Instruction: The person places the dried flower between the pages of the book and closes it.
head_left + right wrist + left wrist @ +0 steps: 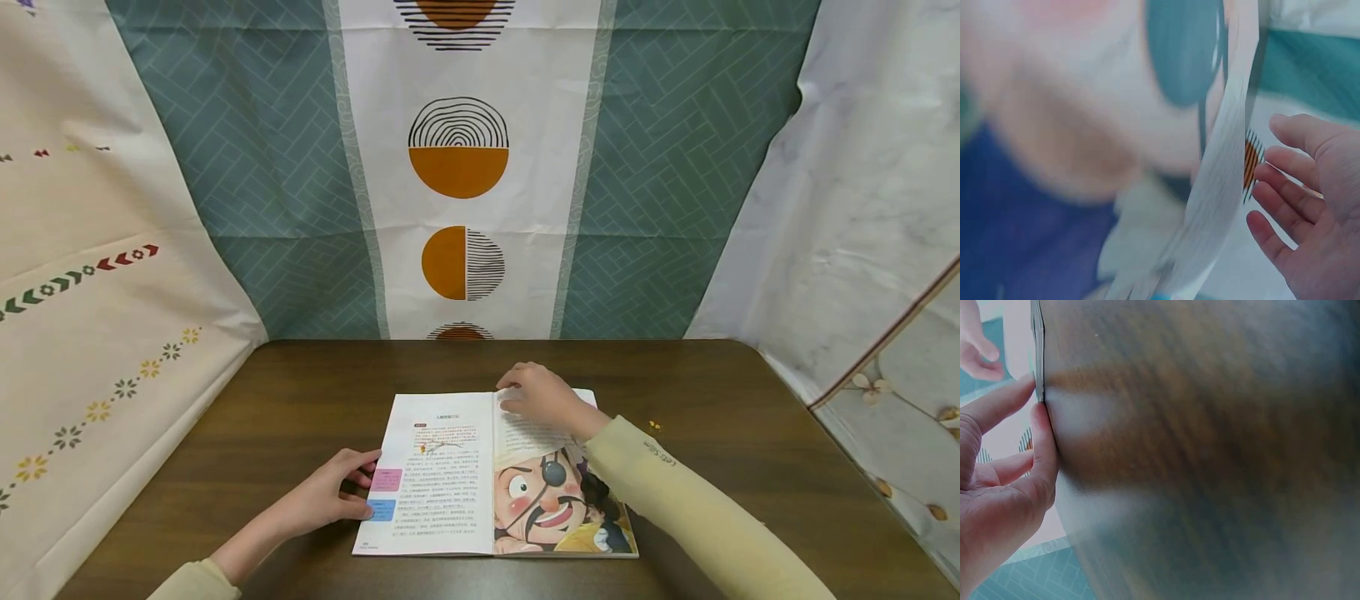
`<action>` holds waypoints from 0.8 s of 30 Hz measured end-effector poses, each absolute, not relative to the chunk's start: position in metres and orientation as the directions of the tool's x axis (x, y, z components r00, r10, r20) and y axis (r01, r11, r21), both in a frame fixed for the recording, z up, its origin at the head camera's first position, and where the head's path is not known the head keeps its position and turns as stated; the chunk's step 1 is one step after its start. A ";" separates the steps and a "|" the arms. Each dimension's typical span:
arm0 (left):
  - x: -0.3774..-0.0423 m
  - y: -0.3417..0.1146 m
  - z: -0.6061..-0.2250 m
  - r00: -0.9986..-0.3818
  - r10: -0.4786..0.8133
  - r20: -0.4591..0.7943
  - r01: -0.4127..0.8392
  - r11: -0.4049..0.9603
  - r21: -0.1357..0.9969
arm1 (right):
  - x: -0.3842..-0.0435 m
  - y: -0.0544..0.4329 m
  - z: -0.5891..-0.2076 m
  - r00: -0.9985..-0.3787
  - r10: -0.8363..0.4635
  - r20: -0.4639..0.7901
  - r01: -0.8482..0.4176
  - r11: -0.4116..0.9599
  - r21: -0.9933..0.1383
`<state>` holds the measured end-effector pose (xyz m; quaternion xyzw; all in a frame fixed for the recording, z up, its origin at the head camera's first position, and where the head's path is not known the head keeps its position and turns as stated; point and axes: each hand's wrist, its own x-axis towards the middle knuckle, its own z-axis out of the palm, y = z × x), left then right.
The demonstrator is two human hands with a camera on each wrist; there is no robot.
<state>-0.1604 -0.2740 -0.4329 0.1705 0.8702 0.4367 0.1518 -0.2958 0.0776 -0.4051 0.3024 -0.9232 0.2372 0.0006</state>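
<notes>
An open magazine [442, 492] lies on the table. Its left page carries text with a pink box and a blue box at the outer edge; the right page shows a cartoon pirate face [528, 500] with an eye patch. My left hand [326, 492] rests at the left edge, thumb and fingertips touching it. The left wrist view shows these fingers [1042, 440] against the thin edge of the pages. My right hand [543, 398] is over the upper part of the right page near the spine, fingers loosely bent. In the right wrist view that hand holds nothing.
The brown wooden table [697, 379] runs back to a patterned cloth [465, 267] hanging behind it. Small yellow-orange bits [655, 426] lie right of the magazine, beyond the right forearm. Light patterned cloths hang along both sides.
</notes>
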 end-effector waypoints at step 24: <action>-0.159 -0.274 -0.433 -0.889 0.448 -0.097 0.186 0.545 0.817 | -0.315 0.154 -0.427 -0.840 -0.523 0.146 -0.528 0.725 -0.442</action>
